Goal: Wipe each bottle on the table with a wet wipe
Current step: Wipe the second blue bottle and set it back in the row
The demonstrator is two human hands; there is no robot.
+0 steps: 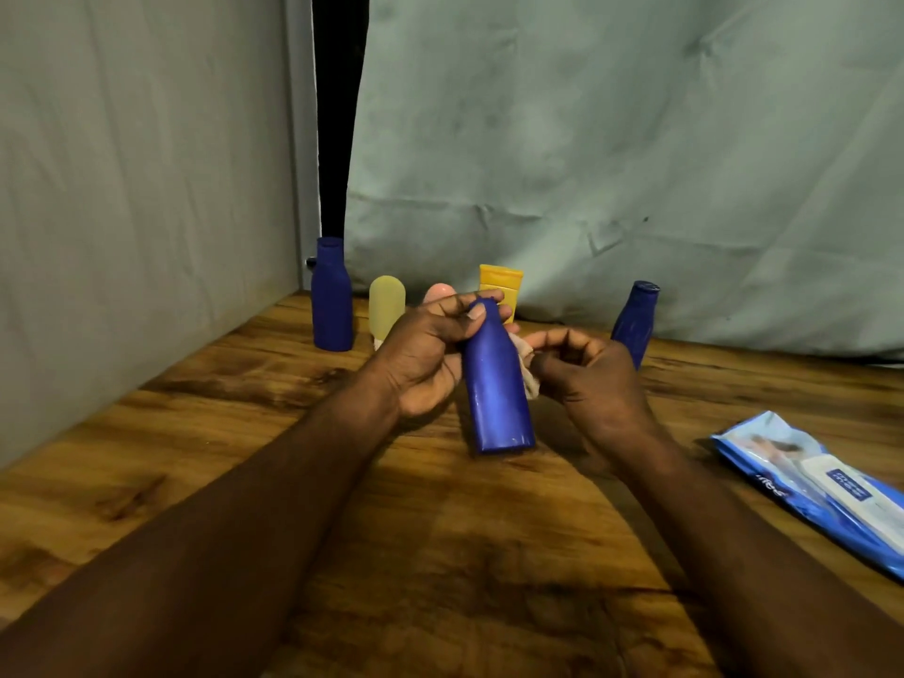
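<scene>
My left hand grips the neck of a blue bottle, which hangs tilted above the wooden table. My right hand holds a crumpled wet wipe against the bottle's right side. At the back of the table stand a dark blue bottle, a pale yellow bottle, a yellow tube and another dark blue bottle. A pink-topped item is mostly hidden behind my left hand.
A blue and white pack of wet wipes lies on the table at the right. Grey-green cloth hangs behind the table, and a grey wall runs along the left edge.
</scene>
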